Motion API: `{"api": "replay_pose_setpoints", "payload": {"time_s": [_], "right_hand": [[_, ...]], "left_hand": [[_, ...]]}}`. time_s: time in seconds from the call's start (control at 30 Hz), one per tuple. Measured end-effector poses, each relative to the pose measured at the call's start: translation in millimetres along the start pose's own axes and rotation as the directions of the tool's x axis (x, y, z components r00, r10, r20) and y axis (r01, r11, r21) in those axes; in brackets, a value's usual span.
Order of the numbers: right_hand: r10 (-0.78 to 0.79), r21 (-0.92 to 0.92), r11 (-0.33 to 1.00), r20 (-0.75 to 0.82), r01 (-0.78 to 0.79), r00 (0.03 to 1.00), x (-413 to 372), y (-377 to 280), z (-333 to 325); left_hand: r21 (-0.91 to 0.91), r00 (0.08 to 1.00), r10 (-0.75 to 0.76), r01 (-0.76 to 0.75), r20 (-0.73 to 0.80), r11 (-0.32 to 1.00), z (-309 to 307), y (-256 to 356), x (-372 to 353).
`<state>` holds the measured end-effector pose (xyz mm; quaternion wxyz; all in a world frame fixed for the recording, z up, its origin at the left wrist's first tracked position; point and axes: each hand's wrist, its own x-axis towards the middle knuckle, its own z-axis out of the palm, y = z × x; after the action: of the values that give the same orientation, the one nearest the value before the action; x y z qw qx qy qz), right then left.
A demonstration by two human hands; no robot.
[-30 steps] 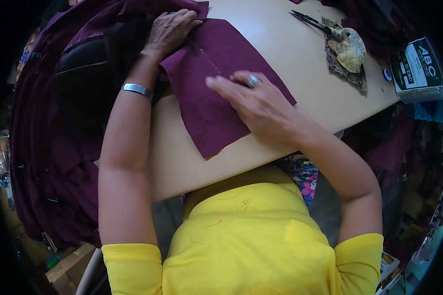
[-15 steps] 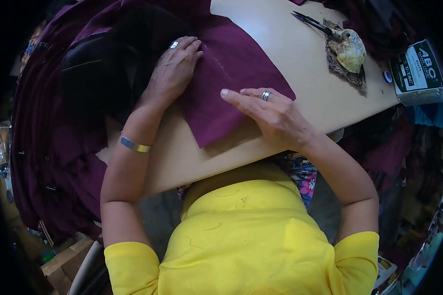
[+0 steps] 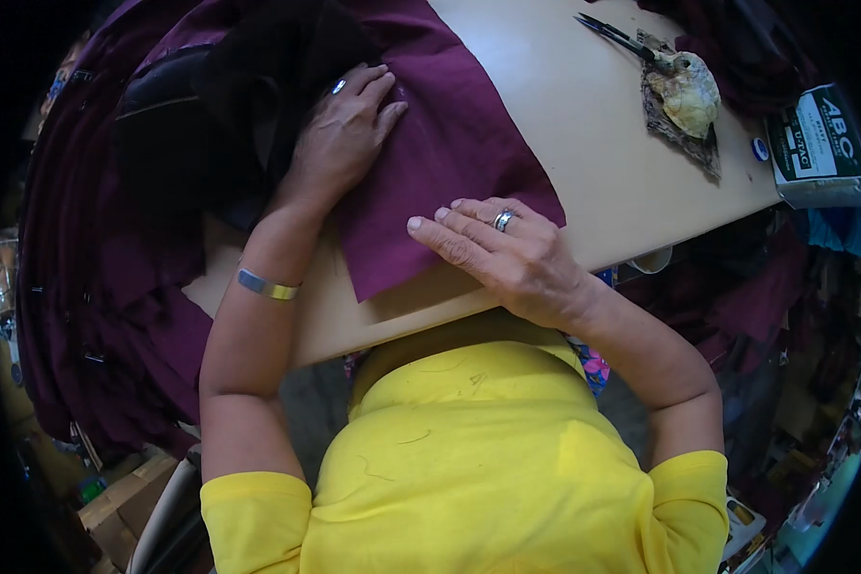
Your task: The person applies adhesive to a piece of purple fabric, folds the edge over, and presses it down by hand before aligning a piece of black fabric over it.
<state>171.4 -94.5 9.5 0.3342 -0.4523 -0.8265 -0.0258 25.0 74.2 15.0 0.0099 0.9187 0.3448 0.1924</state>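
Maroon cloth (image 3: 440,124) lies over the table, its pointed corner near the front edge. My left hand (image 3: 340,134) rests on it where it meets black fabric (image 3: 201,124), fingers somewhat apart and pointing away from me. My right hand (image 3: 507,249) is at the cloth's lower right edge, fingers stretched out to the left over the cloth, with nothing visible in it. Both hands wear rings, and a metal bracelet is on my left wrist.
More maroon cloth (image 3: 96,258) hangs in folds at the left. On the table (image 3: 641,220), at the upper right, are a black pen-like tool (image 3: 614,36), a yellowish lump (image 3: 691,100) on a rough dark piece, a blue cap (image 3: 760,149) and a green-and-white ABC box (image 3: 821,143).
The cloth's lower corner has shifted left and slightly toward me. My right hand has moved left and down with its fingers more apart; the thumb of my left hand sticks out more.
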Motion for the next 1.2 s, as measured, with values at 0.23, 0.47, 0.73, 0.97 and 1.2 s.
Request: {"api": "replay_pose_setpoints", "payload": {"time_s": [0.23,0.47,0.73,0.97,1.2], "right_hand": [[0.116,0.132,0.984,0.034,-0.12,0.993,-19.7,-15.7,-4.9],[0.658,0.202,0.745,-0.375,-0.635,0.653,-133.4,1.0,-54.5],[0.886,-0.458,0.382,-0.066,-0.803,0.459,-275.7,86.9,-46.5],[0.954,-0.596,0.291,0.126,-0.748,0.272,-288.1,120.2,-25.0],[0.951,-0.537,0.302,0.117,-0.787,0.285,-268.2,111.7,-37.5]], "left_hand": [[-0.021,0.999,0.038,-0.038,0.014,0.999,3.6,-3.5,-9.5],[-0.085,0.992,0.099,-0.093,0.072,0.992,4.3,-6.3,-16.6],[0.125,0.971,0.141,-0.167,0.192,0.978,0.1,3.1,-17.2],[0.078,0.986,0.105,-0.116,0.133,0.99,6.8,-1.6,-20.1],[0.03,0.993,-0.006,0.002,0.115,1.0,7.2,-2.2,-14.3]]}}
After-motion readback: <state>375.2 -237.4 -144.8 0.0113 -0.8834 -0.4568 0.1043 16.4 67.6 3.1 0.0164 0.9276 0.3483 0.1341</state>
